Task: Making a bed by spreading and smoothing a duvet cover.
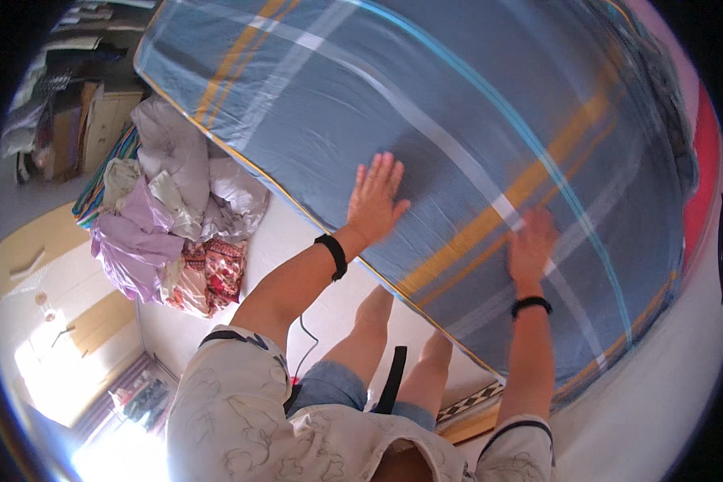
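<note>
A blue-grey bed cover (313, 114) with white, turquoise and orange-yellow stripes and a yellow-edged hem is spread out before me. Flat on its surface, near the close edge, rests my left hand (376, 196), palm down with fingers apart. My right hand (533, 247) is over the cover further right, beside an orange stripe; it is blurred, and its finger spread does not show clearly. Neither hand appears to grip the cloth. Small creases run through the cover around my left hand, and its far right side is bunched up.
On the left lies a heap of bedding with a grey-white quilt (172, 144), a lilac cloth (135, 241) and a red patterned cloth (225, 271). Behind it stands a cabinet (109, 129). A thin cable (308, 346) runs near my legs. A pink-red edge (702, 181) shows at right.
</note>
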A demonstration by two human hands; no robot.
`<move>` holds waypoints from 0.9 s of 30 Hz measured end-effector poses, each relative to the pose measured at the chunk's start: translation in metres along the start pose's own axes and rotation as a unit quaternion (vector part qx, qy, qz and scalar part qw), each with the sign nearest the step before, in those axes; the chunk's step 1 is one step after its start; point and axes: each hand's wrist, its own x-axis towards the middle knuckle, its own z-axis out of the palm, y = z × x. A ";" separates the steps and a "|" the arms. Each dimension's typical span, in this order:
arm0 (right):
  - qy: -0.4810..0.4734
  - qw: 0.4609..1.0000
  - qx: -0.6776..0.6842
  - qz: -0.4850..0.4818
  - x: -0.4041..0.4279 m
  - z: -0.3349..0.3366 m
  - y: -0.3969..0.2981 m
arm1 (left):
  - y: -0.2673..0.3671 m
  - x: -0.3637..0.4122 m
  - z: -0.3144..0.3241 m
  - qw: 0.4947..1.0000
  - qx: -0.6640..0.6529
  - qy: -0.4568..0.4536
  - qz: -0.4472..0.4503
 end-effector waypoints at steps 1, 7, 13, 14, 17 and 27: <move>0.018 0.998 -0.003 0.065 -0.010 0.005 0.031 | -0.014 0.007 -0.006 0.996 0.019 0.044 -0.081; -0.006 0.955 -0.116 0.274 0.009 -0.011 0.085 | -0.109 0.051 -0.022 0.948 0.036 0.141 -0.284; -0.011 0.992 0.050 -0.112 0.085 -0.029 -0.126 | -0.117 0.113 -0.025 0.960 0.058 0.128 -0.242; -0.085 0.963 0.151 -0.205 0.099 -0.031 -0.144 | -0.110 0.130 -0.027 0.963 0.044 0.130 -0.233; -0.037 0.924 0.170 -0.341 0.118 -0.018 -0.161 | -0.103 0.162 -0.033 0.971 0.067 0.107 -0.205; 0.015 0.993 -0.095 0.065 0.244 -0.046 0.059 | -0.122 0.220 -0.074 0.979 0.071 0.048 -0.187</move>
